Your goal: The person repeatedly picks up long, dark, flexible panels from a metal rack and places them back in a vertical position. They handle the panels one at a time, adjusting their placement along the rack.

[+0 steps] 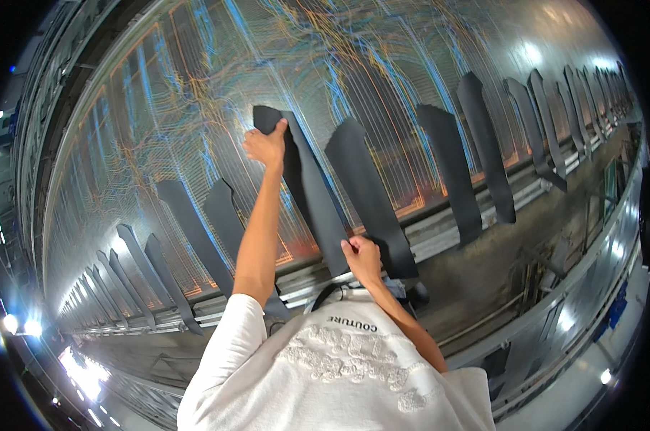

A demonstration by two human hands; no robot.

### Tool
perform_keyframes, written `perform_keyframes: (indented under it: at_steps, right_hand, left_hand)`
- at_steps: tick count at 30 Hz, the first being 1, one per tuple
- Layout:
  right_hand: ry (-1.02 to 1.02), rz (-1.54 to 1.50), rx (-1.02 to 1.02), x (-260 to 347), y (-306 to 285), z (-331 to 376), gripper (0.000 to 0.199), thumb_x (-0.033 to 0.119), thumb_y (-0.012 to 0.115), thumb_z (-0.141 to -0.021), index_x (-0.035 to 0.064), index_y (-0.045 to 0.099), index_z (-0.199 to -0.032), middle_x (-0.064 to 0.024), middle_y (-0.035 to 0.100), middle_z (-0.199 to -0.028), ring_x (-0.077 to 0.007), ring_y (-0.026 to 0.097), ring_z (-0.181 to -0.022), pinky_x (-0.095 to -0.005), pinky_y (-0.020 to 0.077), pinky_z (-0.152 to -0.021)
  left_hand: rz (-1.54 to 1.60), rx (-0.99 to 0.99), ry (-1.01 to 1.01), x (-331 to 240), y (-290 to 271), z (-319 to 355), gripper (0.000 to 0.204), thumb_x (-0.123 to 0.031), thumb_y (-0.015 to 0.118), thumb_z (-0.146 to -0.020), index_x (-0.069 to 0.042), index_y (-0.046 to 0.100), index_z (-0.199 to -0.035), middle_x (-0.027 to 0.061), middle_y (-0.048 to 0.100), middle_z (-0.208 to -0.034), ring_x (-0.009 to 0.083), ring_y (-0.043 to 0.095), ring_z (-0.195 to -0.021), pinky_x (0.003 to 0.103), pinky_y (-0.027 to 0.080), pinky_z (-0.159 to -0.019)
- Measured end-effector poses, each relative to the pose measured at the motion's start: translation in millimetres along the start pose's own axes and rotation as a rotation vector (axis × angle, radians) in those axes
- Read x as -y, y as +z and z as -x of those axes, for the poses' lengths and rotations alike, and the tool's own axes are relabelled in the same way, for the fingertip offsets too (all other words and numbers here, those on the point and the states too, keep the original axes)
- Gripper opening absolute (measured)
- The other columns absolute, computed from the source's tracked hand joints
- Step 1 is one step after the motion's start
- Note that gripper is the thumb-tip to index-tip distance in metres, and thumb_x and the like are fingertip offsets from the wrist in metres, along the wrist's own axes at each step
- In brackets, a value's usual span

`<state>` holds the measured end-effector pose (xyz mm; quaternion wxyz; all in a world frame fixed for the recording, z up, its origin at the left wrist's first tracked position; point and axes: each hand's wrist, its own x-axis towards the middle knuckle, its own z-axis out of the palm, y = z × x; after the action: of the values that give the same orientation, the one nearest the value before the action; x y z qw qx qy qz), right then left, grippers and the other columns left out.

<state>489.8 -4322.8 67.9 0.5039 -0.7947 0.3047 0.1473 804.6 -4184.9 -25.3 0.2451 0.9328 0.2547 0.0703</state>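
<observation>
A long dark grey fabric panel (pixel 314 187) slants between my two hands over the long table (pixel 382 93), one long edge folded or lifted. My left hand (pixel 265 146) is closed on its far end, thumb and fingers pinching near the top edge. Lower down, my right hand (pixel 362 257) pinches the near end by its right edge, over the table's front rail. Just right of it lies a similar dark panel (pixel 371 194) with a rounded top. To the left of my left forearm rests another panel (pixel 226 214), partly hidden by that arm.
Several more dark panels (pixel 450 169) lie in a row along the table's front, their ends overhanging the metal rail (pixel 440 242). The tabletop carries dense blue, orange and yellow lines. A second long metal table (pixel 590 287) runs behind me, across a floor strip.
</observation>
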Motion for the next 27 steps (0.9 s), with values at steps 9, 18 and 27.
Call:
perform_keyframes:
  at_steps: [9,18,27]
  right_hand:
    - [0.113,-0.039,-0.048,-23,10,-10,0.028,0.027,0.074,-0.088,-0.0007,0.073,-0.084,-0.0158,0.07,-0.07,-0.0312,0.068,-0.064,-0.0406,0.0504,-0.064]
    - [0.131,-0.018,-0.121,-16,12,-11,0.031,0.028,0.073,-0.087,0.0014,0.071,-0.073,-0.0157,0.064,-0.061,-0.036,0.064,-0.059,-0.0446,0.0474,-0.061]
    - [0.142,0.018,-0.108,-15,11,-12,0.031,0.029,0.074,-0.087,0.0032,0.07,-0.071,-0.0155,0.064,-0.062,-0.0374,0.065,-0.062,-0.0461,0.0485,-0.062]
  left_hand:
    - [-0.047,0.095,-0.015,3,1,-7,0.103,-0.069,0.083,-0.06,0.013,0.062,-0.118,0.0205,0.059,-0.127,0.0415,0.048,-0.123,0.061,0.035,-0.104]
    - [-0.052,0.052,-0.015,10,8,-12,0.092,-0.065,0.087,-0.058,0.01,0.067,-0.108,0.0169,0.062,-0.121,0.0389,0.051,-0.117,0.06,0.038,-0.099]
    - [-0.04,0.04,-0.001,10,9,-11,0.09,-0.064,0.088,-0.059,0.011,0.068,-0.106,0.0172,0.063,-0.12,0.0383,0.051,-0.118,0.059,0.038,-0.1]
